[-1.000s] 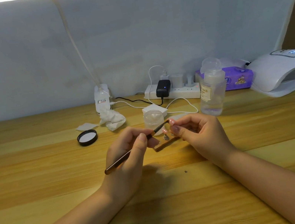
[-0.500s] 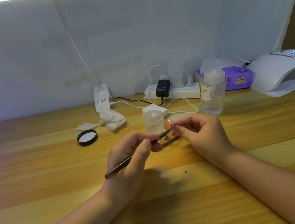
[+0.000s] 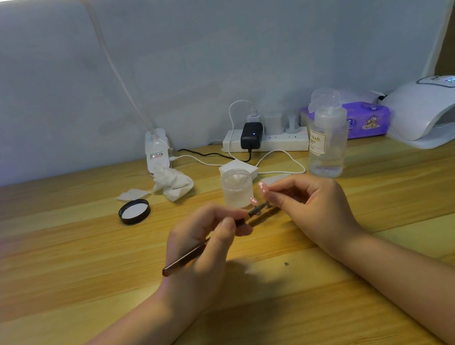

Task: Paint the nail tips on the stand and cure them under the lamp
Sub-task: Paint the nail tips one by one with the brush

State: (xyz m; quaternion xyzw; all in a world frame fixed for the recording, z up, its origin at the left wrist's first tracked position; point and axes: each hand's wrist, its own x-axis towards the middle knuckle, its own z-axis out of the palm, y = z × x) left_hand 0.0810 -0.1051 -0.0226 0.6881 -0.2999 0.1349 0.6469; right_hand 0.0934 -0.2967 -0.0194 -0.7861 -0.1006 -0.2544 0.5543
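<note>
Wood-grain tabletop (image 3: pixel 54 261) frames a nail-painting session at close range: the left hand (image 3: pixel 204 254) pinches a slim brown-handled brush (image 3: pixel 187 257) between thumb and curled fingers, while the right hand (image 3: pixel 311 212) curls its fingertips round one end of a small brown stand (image 3: pixel 263 216) carrying pale pink nail tips (image 3: pixel 254 201).

Compared with a second ago, the stand has been lowered from its lifted, tilted position toward the tabletop, and the brush's bristle end has travelled along it to sit against the tip nearest the right fingers. That suggests painting is in mid-course, stroke by stroke, with curing not yet begun.

Curing waits at the far right, where the white domed lamp (image 3: pixel 438 110) stands well apart from the hands, a small lit display on top too blurred to read.

Behind the hands stands a frosted open jar (image 3: pixel 237 188), its black round lid (image 3: pixel 134 211) lying to the left. A clear plastic pump bottle (image 3: pixel 326 140) bears a pale label on which only "NAIL" can be read. Print on the purple wipes packet (image 3: pixel 368 118) is illegible, as is the sticker on the desk light's white base (image 3: pixel 156 151).
</note>
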